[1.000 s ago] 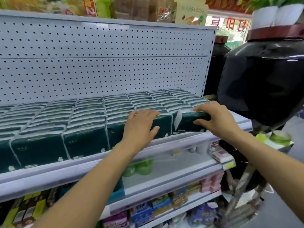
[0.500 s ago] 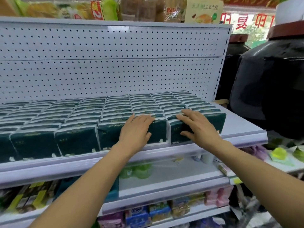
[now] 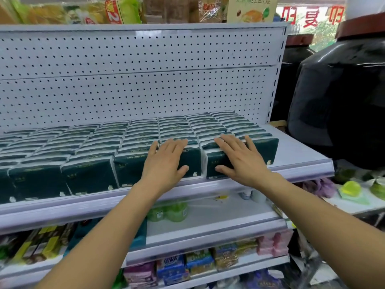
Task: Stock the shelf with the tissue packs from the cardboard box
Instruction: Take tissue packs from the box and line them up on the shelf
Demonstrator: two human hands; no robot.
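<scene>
Dark green tissue packs (image 3: 89, 176) stand in several tight rows across the white shelf (image 3: 302, 155), reaching back toward the pegboard. My left hand (image 3: 166, 163) lies flat with straight fingers on the front pack second from the right. My right hand (image 3: 241, 159) lies flat on the rightmost front pack (image 3: 264, 149), fingers spread, thumb against its front face. Neither hand grips a pack. The cardboard box is out of view.
A white pegboard back panel (image 3: 135, 84) rises behind the packs. Large black jars (image 3: 341, 97) stand to the right of the shelf end. Lower shelves hold green bottles (image 3: 168, 211) and coloured packets (image 3: 200, 261). Snack bags sit on top of the unit.
My right hand slid left from the right end of the rightmost pack onto its top, and that pack now stands flush with the row. My left hand stays flat on its pack.
</scene>
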